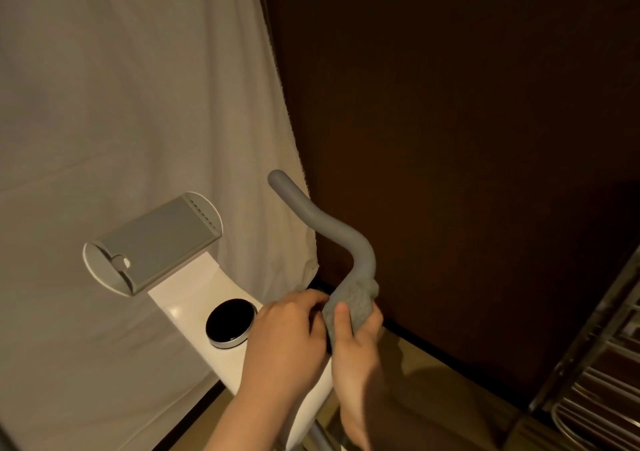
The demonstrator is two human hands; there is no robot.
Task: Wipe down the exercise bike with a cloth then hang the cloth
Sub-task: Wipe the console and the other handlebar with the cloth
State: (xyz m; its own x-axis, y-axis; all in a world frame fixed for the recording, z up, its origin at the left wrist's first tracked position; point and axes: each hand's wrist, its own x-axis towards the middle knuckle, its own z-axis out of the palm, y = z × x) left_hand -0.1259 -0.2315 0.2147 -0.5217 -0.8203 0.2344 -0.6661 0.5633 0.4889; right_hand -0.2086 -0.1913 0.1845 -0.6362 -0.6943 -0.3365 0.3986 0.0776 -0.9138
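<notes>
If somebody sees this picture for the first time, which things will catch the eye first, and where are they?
The curved grey handlebar rises at centre, and low on it the right hand grips a fuzzy grey cloth wrapped round the bar, with the left hand touching beside it. To the left sit the round black dial on the white bike column and the grey tablet holder, before a pale hanging sheet.

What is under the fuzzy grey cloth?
The bike's grey handlebar runs under the cloth. The right hand holds the cloth around it, so that covered part can't be seen.
</notes>
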